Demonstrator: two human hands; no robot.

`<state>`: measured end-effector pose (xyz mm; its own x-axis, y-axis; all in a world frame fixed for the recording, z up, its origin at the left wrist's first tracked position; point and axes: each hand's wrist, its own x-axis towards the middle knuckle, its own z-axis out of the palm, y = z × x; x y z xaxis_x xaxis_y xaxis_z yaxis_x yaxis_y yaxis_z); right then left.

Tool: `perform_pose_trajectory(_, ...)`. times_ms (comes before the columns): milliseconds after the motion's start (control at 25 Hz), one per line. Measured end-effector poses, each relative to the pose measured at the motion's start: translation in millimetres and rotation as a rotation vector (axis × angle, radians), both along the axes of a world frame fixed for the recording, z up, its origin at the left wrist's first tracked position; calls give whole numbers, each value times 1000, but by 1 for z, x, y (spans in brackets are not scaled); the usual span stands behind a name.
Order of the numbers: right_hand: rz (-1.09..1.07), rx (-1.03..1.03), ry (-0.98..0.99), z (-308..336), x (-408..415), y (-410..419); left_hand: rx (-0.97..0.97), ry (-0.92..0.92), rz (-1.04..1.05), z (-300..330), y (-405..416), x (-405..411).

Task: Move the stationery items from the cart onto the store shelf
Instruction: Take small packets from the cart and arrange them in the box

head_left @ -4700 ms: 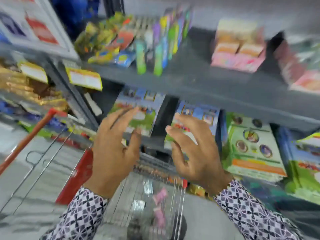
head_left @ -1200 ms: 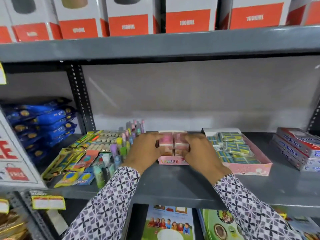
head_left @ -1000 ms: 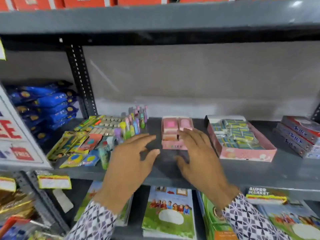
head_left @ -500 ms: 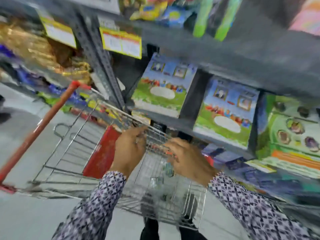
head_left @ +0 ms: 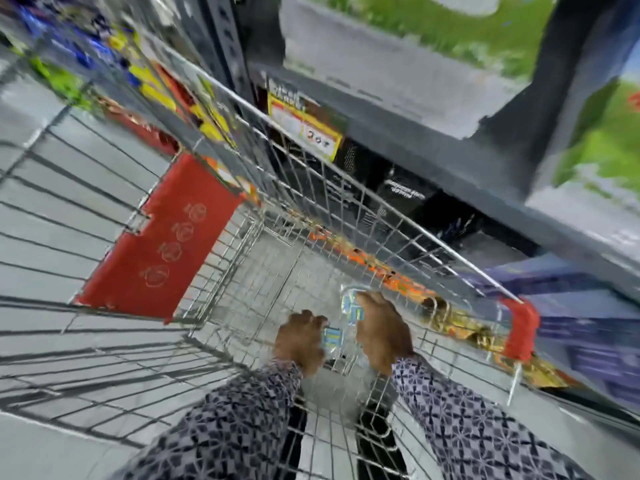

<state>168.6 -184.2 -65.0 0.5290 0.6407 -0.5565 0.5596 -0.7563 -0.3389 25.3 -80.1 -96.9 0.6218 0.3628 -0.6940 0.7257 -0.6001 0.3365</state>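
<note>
Both hands reach down deep into the wire cart (head_left: pixel 242 216), close to its floor and toward the end nearest the person. The left hand (head_left: pixel 300 337) has its back turned up and its fingers curled tight, knuckles bunched, around a small blue-and-white packet (head_left: pixel 332 336) that pokes out on the thumb side. The right hand (head_left: pixel 382 330) is arched over, fingers bent downward and closed on a second blue-and-white packet (head_left: pixel 351 306) showing at its fingertips. The two hands sit just beside each other, the packets between them. Motion blur makes it impossible to tell whether each hand holds one packet or a small cluster; two blue-and-white patches can be counted.

Two patterned sleeves (head_left: pixel 242 424) come up from the bottom edge, one per arm, both extended forward and down over the near rim of the cart.

One red flap (head_left: pixel 162 244) hangs at the cart's far end, and one red corner cap (head_left: pixel 521 327) sits on the rim at the right. The cart stands right alongside the store shelf (head_left: pixel 433 147), whose grey edge carries one yellow price tag (head_left: pixel 306 131). Green-covered books (head_left: pixel 606 133) stand on the shelf above, too smeared to count.
</note>
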Motion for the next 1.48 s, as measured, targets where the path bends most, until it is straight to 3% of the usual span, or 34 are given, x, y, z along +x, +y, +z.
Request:
perform_pose_trajectory(120,187,-55,-119,-27,-2,9,122,-33,-97,-25,-9,7)
perform_pose_trajectory(360,211,-117,-243,-49,4,13,215,91,-242,-39,2,8)
perform_pose_trajectory(440,126,-63,-207,-37,7,7,158,118,-103,-27,10,8)
perform_pose_trajectory(520,-21,81,-121,-9,5,-1,38,61,210,4,22,11)
perform_pose_trajectory(640,-290,381,-45,83,1,-20,-36,-213,535,101,35,22)
perform_pose_trajectory(760,-438,767,-63,207,1,-39,-179,-625,611,232,27,38)
perform_pose_trajectory(880,-555,1068,-171,340,12,-69,-293,-1027,505,374,-2,53)
perform_pose_trajectory(960,-597,1236,-287,415,25,-91,-288,-1179,407,446,-23,68)
perform_pose_trajectory(1040,-644,1368,-410,479,40,-120,-405,-1305,357,510,-46,92)
perform_pose_trajectory(1160,-767,1520,-471,553,72,-172,-542,-1327,234,588,-81,142)
perform_pose_trajectory(1280,-823,1563,-576,605,118,-223,-469,-1289,83,637,-110,201)
perform_pose_trajectory(1480,-832,1322,-731,654,228,-288,-398,-1192,-5,687,-156,328)
